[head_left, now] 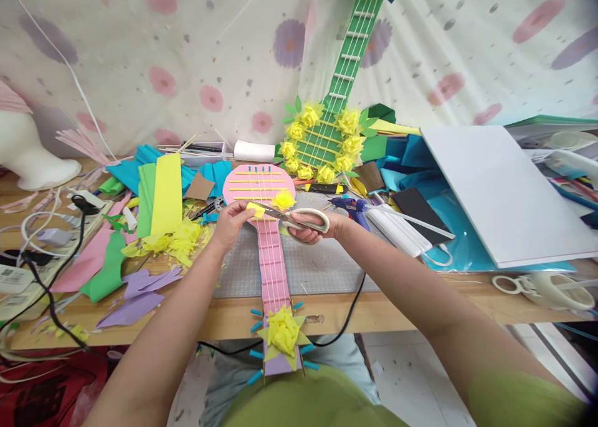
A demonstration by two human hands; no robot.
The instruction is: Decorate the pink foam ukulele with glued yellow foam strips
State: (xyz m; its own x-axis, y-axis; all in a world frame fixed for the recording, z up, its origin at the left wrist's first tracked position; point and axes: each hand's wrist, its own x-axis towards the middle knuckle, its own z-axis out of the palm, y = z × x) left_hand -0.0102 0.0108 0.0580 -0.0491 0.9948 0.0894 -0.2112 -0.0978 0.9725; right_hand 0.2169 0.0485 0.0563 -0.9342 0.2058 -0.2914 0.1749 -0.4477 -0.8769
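Observation:
My left hand (231, 226) pinches a small piece of yellow crepe paper (255, 210) between thumb and fingers. From the other side, my right hand (314, 225) grips the white-handled scissors (321, 217), whose blades reach the yellow piece. Whether the blades are apart is hard to see. Below both hands lies a pink paper guitar (272, 259), its head toward me with a large yellow paper flower (283, 330) on it. One yellow flower (283, 200) sits on its round body, near the scissors. Part of that body is hidden behind my hands.
A green paper guitar (343, 72) ringed with yellow flowers leans on the curtain. Crepe strips (168, 193) and scraps lie left, beside a power strip with cables (51, 253). A blue glue gun (352, 208), white board (509, 190) and tape roll (563, 290) are right. A grey cutting mat (327, 265) lies underneath.

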